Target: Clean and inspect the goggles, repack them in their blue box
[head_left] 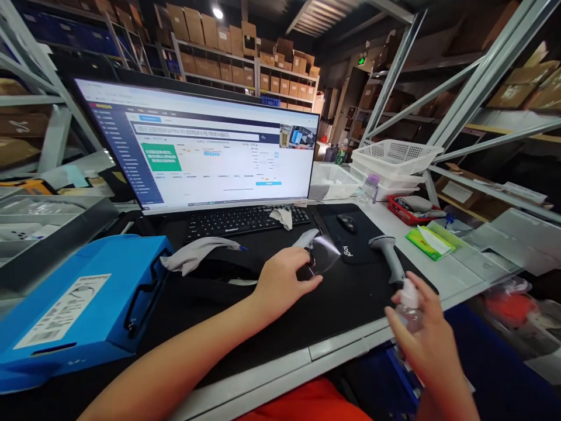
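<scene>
Wide view: tabletop [458, 282] spreads across, black mat [337, 310] over most of it, pale strip out R. Monitor [210, 158] walls off the back; front edge runs close to the red clothing [307, 402]. Best open room: bare mat btwn the hands, up to the mouse pad [366, 245]. L side's tight w/ the blue box [87, 251].

Arms now: L forearm angles in from below, L hand [280, 278] over mid mat, fingers curled, thumb out; grip part-closed at a grey piece [305, 237], can't tell if it's pinched. R hand [427, 339] at the front-R edge, bit blurred, grip closed round a small spray bottle [409, 295], white top up, near the grey scanner's [390, 257] handle.

Containers, big to small: blue box, lid down, label on top, black handle facing R; white baskets [397, 156] stacked back R; red basket [407, 217] w/ a grey item; that clear bottle, fill level too blurred.
</scene>
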`<state>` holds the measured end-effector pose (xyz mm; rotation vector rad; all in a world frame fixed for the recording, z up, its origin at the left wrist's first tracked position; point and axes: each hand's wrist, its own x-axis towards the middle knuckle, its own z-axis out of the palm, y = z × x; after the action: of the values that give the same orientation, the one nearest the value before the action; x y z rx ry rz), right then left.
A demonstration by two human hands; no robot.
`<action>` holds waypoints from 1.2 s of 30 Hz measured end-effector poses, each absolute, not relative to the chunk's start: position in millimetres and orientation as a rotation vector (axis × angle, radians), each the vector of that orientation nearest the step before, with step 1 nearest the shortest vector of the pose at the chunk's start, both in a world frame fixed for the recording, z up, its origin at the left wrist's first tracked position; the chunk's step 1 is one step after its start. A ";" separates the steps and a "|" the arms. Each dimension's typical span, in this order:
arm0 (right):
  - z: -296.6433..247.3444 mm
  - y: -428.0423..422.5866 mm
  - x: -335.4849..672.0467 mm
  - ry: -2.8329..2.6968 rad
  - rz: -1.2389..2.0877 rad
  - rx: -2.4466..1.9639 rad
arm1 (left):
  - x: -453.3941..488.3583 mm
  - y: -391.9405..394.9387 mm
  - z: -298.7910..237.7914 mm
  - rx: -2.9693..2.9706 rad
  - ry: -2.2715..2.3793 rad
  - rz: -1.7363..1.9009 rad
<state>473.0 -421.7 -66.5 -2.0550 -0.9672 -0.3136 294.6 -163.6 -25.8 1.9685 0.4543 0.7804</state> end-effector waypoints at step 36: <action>-77.8 -409.5 803.6 -0.463 -0.812 -2.306 | 301.8 -102.5 -42.5 1.587 0.997 0.646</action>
<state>803.6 -409.5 -77.8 -2.3058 -0.4632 -0.8122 301.8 -102.5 -42.5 1.5875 0.9972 0.6458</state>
